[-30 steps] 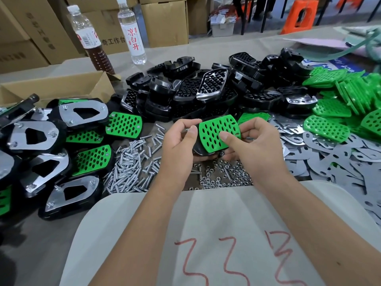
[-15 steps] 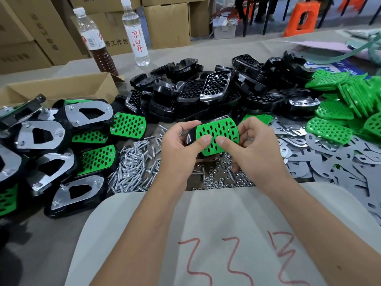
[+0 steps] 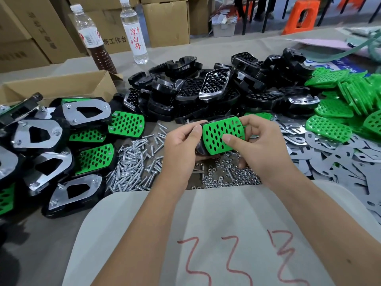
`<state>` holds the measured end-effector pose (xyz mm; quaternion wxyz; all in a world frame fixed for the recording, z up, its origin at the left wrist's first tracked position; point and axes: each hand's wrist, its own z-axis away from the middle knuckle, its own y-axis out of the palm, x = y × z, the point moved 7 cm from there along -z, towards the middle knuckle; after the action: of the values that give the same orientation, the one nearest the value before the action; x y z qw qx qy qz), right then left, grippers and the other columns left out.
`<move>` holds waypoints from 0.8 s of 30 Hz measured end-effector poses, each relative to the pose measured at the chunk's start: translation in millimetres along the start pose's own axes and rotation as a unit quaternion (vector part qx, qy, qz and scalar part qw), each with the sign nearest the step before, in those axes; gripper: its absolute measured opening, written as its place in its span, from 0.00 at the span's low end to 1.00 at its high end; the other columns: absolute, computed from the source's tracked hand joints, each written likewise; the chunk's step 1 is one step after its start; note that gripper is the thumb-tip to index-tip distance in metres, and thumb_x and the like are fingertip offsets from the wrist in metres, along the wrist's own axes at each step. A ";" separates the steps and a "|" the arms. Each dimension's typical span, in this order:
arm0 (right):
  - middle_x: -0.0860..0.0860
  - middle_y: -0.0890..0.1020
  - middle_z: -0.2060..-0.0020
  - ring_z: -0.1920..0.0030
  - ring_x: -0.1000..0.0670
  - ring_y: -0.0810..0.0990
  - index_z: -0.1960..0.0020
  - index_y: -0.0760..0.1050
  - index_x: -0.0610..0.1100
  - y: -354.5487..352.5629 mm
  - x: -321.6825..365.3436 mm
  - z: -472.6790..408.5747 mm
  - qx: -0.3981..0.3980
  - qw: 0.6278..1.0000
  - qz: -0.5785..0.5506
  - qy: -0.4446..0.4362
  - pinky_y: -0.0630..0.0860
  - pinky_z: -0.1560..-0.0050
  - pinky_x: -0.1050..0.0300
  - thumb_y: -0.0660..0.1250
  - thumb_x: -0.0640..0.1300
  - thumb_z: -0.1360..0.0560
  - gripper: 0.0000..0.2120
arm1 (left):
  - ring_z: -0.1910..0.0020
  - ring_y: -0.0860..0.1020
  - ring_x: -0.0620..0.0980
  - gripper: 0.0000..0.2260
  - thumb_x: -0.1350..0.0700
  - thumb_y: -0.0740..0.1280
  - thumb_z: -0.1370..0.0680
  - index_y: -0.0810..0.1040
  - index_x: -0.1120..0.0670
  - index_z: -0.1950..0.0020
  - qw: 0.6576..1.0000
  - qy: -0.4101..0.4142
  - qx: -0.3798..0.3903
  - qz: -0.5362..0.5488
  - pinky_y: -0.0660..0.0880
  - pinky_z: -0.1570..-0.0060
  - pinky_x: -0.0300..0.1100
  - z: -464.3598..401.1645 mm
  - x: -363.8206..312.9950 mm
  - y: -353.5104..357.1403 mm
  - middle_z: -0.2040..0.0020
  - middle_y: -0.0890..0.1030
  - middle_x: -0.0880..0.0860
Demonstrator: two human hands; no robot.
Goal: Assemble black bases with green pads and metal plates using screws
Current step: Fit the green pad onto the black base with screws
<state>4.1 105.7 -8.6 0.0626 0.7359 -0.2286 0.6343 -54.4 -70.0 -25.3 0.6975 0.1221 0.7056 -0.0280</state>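
A black base with a green perforated pad (image 3: 221,135) on its face is held between both hands above the table. My left hand (image 3: 181,145) grips its left end, and a screw tip sticks out above the fingers. My right hand (image 3: 255,145) holds the right end with the thumb pressed on the pad. Below lie a heap of screws (image 3: 134,164) and a patch of nuts (image 3: 228,176). Loose black bases (image 3: 206,93) are piled behind, green pads (image 3: 340,106) at the right, metal plates (image 3: 340,162) in front of them.
Finished assemblies (image 3: 51,145) showing metal plates or green pads crowd the left side. An open cardboard box (image 3: 61,85) and two bottles (image 3: 136,34) stand behind them. Cartons and an orange stool (image 3: 301,15) are beyond the table. A white cloth with red marks (image 3: 206,234) covers my lap.
Both hands have turned and tilted the base with the pad a little; the right thumb has shifted onto the pad's lower right. The camera view has dropped slightly.
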 end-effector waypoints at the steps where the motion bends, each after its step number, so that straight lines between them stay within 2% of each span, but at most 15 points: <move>1: 0.47 0.81 0.66 0.75 0.44 0.79 0.51 0.78 0.47 -1.1 -3.0 0.0 -0.017 1.000 -0.013 0.014 0.75 0.77 0.54 0.79 0.42 0.26 0.10 | 0.50 0.87 0.57 0.11 0.58 0.63 0.14 0.86 0.53 0.45 1.000 0.002 0.003 0.004 0.85 0.59 0.55 0.5 -0.9 0.8 0.49 0.88 0.55; 4: 0.40 0.80 0.63 0.77 0.46 0.78 0.53 0.75 0.45 -0.4 -6.4 2.7 -0.051 0.998 -0.013 0.027 0.75 0.79 0.53 0.80 0.45 0.27 0.14 | 0.49 0.87 0.57 0.06 0.57 0.70 0.20 0.86 0.51 0.45 0.998 0.040 0.025 -0.028 0.85 0.53 0.58 1.5 -6.2 4.2 0.49 0.88 0.55; 7: 0.36 0.79 0.63 0.78 0.45 0.78 0.54 0.75 0.44 4.7 -4.9 4.7 -0.031 0.999 0.007 0.015 0.75 0.80 0.53 0.79 0.44 0.27 0.13 | 0.46 0.86 0.57 0.12 0.55 0.72 0.25 0.84 0.53 0.42 0.994 0.072 0.016 -0.086 0.83 0.46 0.61 1.6 -9.8 3.1 0.47 0.87 0.56; 10: 0.36 0.79 0.64 0.78 0.44 0.78 0.54 0.76 0.41 3.6 -5.1 4.0 -0.010 0.999 -0.013 0.029 0.78 0.77 0.44 0.80 0.43 0.27 0.13 | 0.49 0.86 0.54 0.09 0.60 0.75 0.24 0.84 0.50 0.46 0.996 0.060 0.016 -0.059 0.84 0.50 0.55 1.2 -7.9 1.3 0.50 0.88 0.53; 12: 0.40 0.80 0.66 0.78 0.44 0.78 0.53 0.76 0.41 3.0 -3.2 3.0 0.013 0.999 -0.014 0.027 0.78 0.74 0.41 0.79 0.42 0.26 0.12 | 0.52 0.87 0.51 0.11 0.65 0.75 0.23 0.84 0.48 0.49 0.998 0.050 0.015 -0.039 0.84 0.56 0.47 1.0 -6.1 -0.9 0.54 0.88 0.49; 13: 0.43 0.81 0.67 0.78 0.44 0.78 0.53 0.77 0.43 4.0 -1.3 2.6 0.032 0.999 -0.009 0.019 0.78 0.74 0.41 0.79 0.42 0.26 0.10 | 0.53 0.87 0.51 0.11 0.65 0.75 0.23 0.84 0.49 0.50 0.999 0.043 0.012 -0.031 0.83 0.57 0.46 0.9 -5.5 -2.5 0.55 0.88 0.50; 15: 0.45 0.83 0.64 0.77 0.44 0.78 0.52 0.81 0.47 6.4 1.6 2.4 0.073 0.997 0.005 0.007 0.78 0.73 0.42 0.77 0.41 0.24 0.06 | 0.52 0.86 0.56 0.09 0.65 0.75 0.23 0.85 0.51 0.49 1.000 0.024 0.010 -0.012 0.84 0.55 0.53 0.5 -4.8 -3.7 0.53 0.88 0.54; 17: 0.44 0.85 0.59 0.74 0.42 0.78 0.49 0.83 0.50 6.6 1.3 1.4 0.095 0.995 0.011 0.012 0.77 0.72 0.46 0.76 0.42 0.23 0.05 | 0.51 0.86 0.59 0.04 0.60 0.73 0.22 0.87 0.53 0.50 1.000 0.004 0.019 0.011 0.84 0.50 0.58 0.5 -4.2 -2.8 0.50 0.87 0.58; 19: 0.47 0.87 0.56 0.73 0.41 0.77 0.47 0.84 0.50 5.7 -0.7 0.5 0.102 0.995 0.001 0.025 0.76 0.74 0.52 0.74 0.40 0.22 0.07 | 0.53 0.86 0.58 0.08 0.55 0.69 0.19 0.88 0.51 0.52 1.000 -0.015 0.012 0.022 0.84 0.52 0.57 0.9 -2.6 -2.4 0.50 0.87 0.59; 21: 0.48 0.87 0.55 0.72 0.41 0.76 0.46 0.84 0.50 6.1 -0.1 0.3 0.110 0.993 0.001 0.031 0.75 0.75 0.55 0.74 0.40 0.21 0.07 | 0.51 0.87 0.60 0.14 0.56 0.66 0.15 0.89 0.48 0.55 1.000 -0.017 -0.002 0.022 0.85 0.53 0.60 1.1 -2.4 -2.5 0.50 0.88 0.58; 24: 0.47 0.88 0.54 0.62 0.29 0.80 0.46 0.84 0.48 10.0 2.0 2.2 0.153 0.988 0.008 0.024 0.76 0.72 0.54 0.74 0.38 0.22 0.08 | 0.56 0.85 0.59 0.17 0.56 0.63 0.14 0.89 0.51 0.57 0.999 -0.025 -0.012 0.025 0.83 0.54 0.64 2.9 -2.3 -1.8 0.52 0.87 0.61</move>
<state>2.2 95.4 -9.0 -0.0503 0.7196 -0.1333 0.6796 -51.9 -72.7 -23.3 0.7166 0.1308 0.6851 -0.0046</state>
